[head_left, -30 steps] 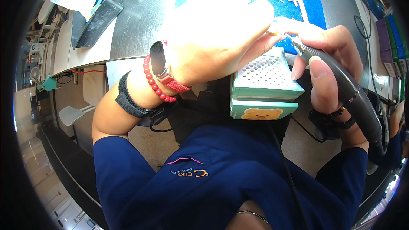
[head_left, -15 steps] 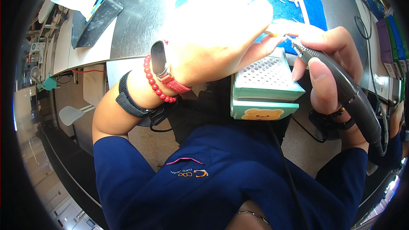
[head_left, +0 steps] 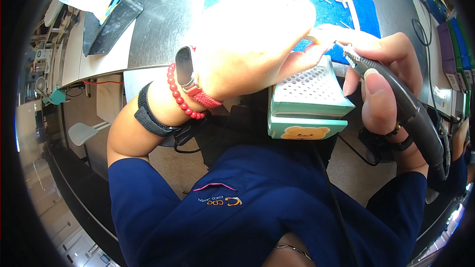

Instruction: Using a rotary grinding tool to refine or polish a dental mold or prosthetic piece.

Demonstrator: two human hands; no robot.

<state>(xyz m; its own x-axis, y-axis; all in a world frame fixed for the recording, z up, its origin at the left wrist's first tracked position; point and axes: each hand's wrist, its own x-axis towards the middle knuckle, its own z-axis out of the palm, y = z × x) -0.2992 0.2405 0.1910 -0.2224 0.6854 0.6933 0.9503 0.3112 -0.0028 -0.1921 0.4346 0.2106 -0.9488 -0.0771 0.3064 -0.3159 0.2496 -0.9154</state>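
Slightly rightward, the right hand [head_left: 388, 71] has shifted since half a second ago, carrying the dark handpiece [head_left: 406, 104] with it, so that its thin metal tip now sits a little farther from the fingertips of the left hand [head_left: 257, 52]. The left hand, the perforated box [head_left: 308, 81] and the blue mat [head_left: 367, 14] look unmoved.

The right hand is curled round the handpiece near its front end, thumb on the near side, index finger stretched toward the left fingertips; glare hides whether the two hands touch. The left hand is nearly closed, thumb and finger pinching a small piece [head_left: 310, 38], mostly covered and too washed out to make out.

The handpiece slants from lower right to upper left, a coiled metal collar behind its tip. Its tip and the small piece are close together but apart, above the pale green box's holed white top, at the near edge of the desk [head_left: 163, 20].
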